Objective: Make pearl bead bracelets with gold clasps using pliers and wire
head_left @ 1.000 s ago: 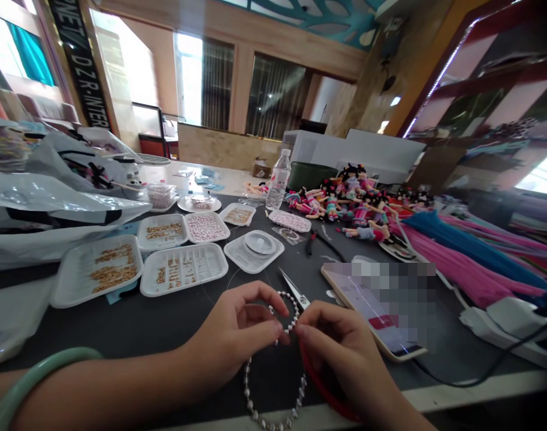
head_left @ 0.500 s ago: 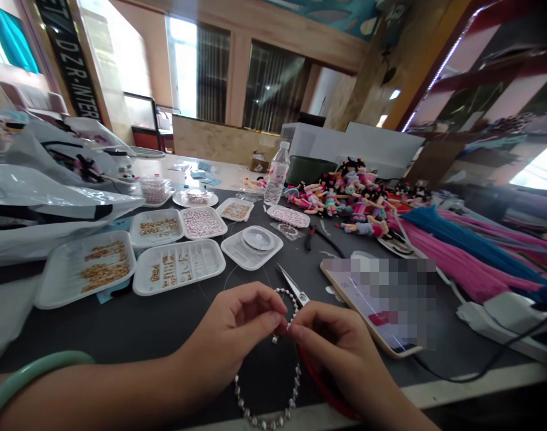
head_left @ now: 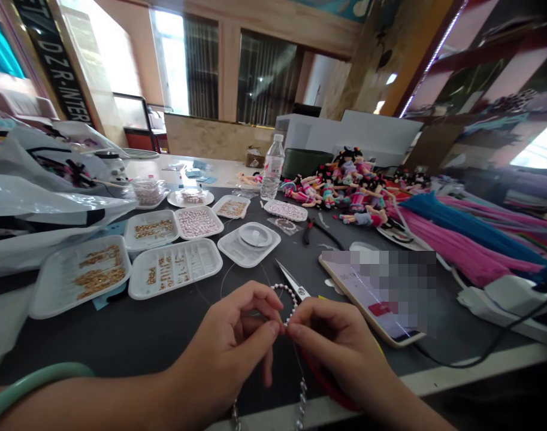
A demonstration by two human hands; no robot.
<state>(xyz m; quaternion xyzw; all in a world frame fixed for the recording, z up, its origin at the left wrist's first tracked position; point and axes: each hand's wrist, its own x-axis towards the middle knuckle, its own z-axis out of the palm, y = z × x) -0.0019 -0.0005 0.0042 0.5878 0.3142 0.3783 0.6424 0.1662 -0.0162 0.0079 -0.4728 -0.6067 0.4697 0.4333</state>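
Note:
My left hand [head_left: 248, 335] and my right hand [head_left: 334, 332] meet over the dark table, each with thumb and forefinger pinched on a string of beads [head_left: 295, 299]. A curve of small pearly beads rises behind the fingertips. Below, a bare length of thin thread runs from my right fingers down to shiny silvery beads [head_left: 302, 402] hanging near the table edge. What exactly lies at the pinch is hidden. Beside my right hand are the pointed blades of scissors [head_left: 293, 281]; something red shows under that hand. My left wrist wears a green bangle [head_left: 44, 372].
White trays hold gold-coloured pieces [head_left: 100, 272], small findings [head_left: 177, 269] and pink beads [head_left: 198, 222]. A spool [head_left: 255, 234] sits in another tray. A phone [head_left: 372, 299] lies right, near black pliers [head_left: 307, 232], a bottle [head_left: 272, 170], dolls [head_left: 345, 188] and pink bundles [head_left: 462, 239].
The lower beaded loop has dropped toward the table edge, baring thread above it. A small bead or charm that hung below my fingers is no longer visible. My hands stay pinched together.

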